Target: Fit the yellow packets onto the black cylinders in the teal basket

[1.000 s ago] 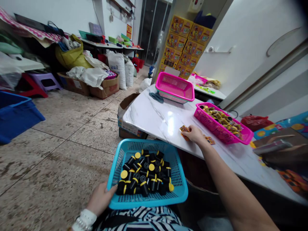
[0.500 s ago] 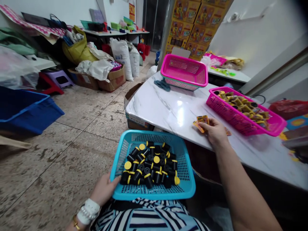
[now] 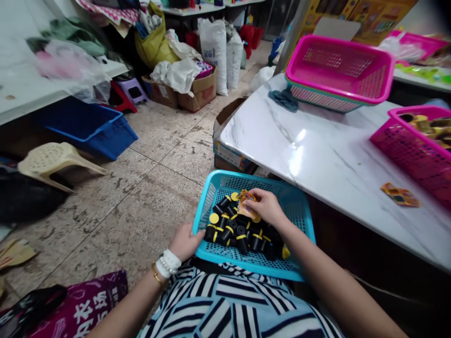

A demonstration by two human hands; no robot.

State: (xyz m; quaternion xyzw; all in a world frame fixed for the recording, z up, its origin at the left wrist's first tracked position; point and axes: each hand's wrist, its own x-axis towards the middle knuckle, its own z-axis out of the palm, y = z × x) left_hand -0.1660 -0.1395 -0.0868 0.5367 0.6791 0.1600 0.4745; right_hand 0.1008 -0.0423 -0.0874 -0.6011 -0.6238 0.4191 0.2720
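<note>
A blue plastic basket [image 3: 303,202] rests at my lap, with several small black cylinders with yellow caps [image 3: 242,241] lying jumbled in it. My left hand [image 3: 186,241] grips the basket's left rim, thumb over the edge. Above the cylinders, my right hand [image 3: 266,206] pinches small orange printed packets [image 3: 245,204]; how many is unclear. Its fingers hide part of the cylinders. Two or so similar orange packets [image 3: 400,195] lie on the marble-patterned table [image 3: 317,150] to the right.
On the table stand a pink basket [image 3: 340,70] stacked on a green one and a second pink basket [image 3: 419,155] with yellow-and-black pieces. A dark blue cloth [image 3: 283,99] lies near them. To the left are a beige stool [image 3: 52,159], a blue bin [image 3: 95,126] and a purple bag [image 3: 84,305].
My right hand has moved left from the table to over the blue basket, carrying orange packets. My left hand stays on the rim. The view has turned left and down.
</note>
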